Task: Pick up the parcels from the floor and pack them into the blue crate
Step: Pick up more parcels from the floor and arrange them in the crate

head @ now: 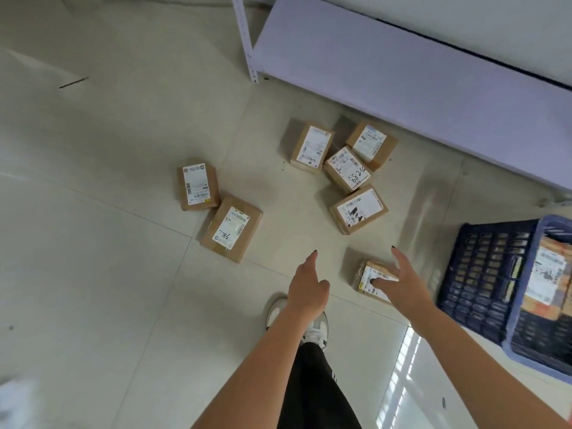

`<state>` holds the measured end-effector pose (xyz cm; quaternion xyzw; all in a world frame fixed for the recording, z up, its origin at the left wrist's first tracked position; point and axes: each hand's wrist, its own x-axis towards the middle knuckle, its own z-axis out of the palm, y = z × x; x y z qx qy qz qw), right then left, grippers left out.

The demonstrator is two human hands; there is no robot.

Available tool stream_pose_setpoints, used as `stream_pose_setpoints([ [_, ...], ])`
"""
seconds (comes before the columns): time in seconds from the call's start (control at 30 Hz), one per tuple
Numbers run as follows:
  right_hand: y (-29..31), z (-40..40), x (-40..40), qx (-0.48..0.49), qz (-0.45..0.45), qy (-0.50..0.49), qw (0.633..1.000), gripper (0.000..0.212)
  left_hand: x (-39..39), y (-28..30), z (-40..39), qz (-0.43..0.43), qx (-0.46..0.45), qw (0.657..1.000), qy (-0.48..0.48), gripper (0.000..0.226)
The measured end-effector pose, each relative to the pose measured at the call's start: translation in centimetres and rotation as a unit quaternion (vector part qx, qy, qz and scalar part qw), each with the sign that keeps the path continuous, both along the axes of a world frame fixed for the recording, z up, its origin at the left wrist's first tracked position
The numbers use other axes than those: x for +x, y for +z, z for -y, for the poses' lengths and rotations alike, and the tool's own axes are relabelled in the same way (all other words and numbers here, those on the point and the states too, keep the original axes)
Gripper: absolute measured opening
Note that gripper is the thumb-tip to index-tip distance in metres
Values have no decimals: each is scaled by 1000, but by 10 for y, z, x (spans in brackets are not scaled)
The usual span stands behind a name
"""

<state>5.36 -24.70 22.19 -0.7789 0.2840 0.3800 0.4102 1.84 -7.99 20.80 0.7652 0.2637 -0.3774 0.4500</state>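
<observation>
Several brown cardboard parcels with white labels lie on the tiled floor. A small parcel point(368, 278) lies nearest, partly hidden behind my right hand point(402, 284), which hovers over it with fingers spread and holds nothing. My left hand point(309, 286) is stretched out beside it, index finger extended, empty. The parcel marked 7786 point(231, 228) and another parcel point(197, 187) lie to the left. A cluster of parcels point(348, 168) lies farther ahead. The blue crate point(483, 274) stands at the right with parcels inside.
A white metal shelf unit point(402, 75) runs across the upper right, its post point(246, 41) standing on the floor. My leg and white shoe point(312, 329) are below my hands. Bare floor tiles spread out to the left.
</observation>
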Motion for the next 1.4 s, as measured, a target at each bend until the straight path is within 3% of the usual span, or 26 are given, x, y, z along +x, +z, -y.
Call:
stream_pose_setpoints([
  [0.4, -92, -2, 27, -28, -29, 2, 999, 77, 17, -78, -13, -33, 5, 999, 0, 70],
  [0.57, -158, 8, 61, -59, -11, 35, 998, 79, 44, -146, 1, -48, 0, 999, 22, 73],
  [0.7, -220, 27, 101, -127, 34, 126, 983, 61, 76, -211, 18, -36, -9, 999, 40, 77],
  [0.8, -262, 49, 134, -177, 84, 109, 974, 55, 106, -259, 33, -28, -14, 998, 53, 76],
  [0.93, -297, 67, 161, -159, 93, 88, 979, 52, 137, -295, 65, 4, -110, 986, 123, 76],
  [1.03, -302, 61, 155, -132, 90, 68, 985, 44, 146, -291, 85, 6, -192, 960, 205, 73],
  [1.17, -273, 51, 127, -111, 123, -9, 986, 38, 130, -254, 79, 20, -172, 958, 230, 78],
  [1.3, -206, 47, 94, -95, 105, -40, 989, 36, 116, -186, 62, 18, -160, 959, 233, 88],
  [1.4, -138, 45, 72, -83, 90, -97, 988, 54, 113, -122, 57, 3, -143, 968, 206, 90],
])
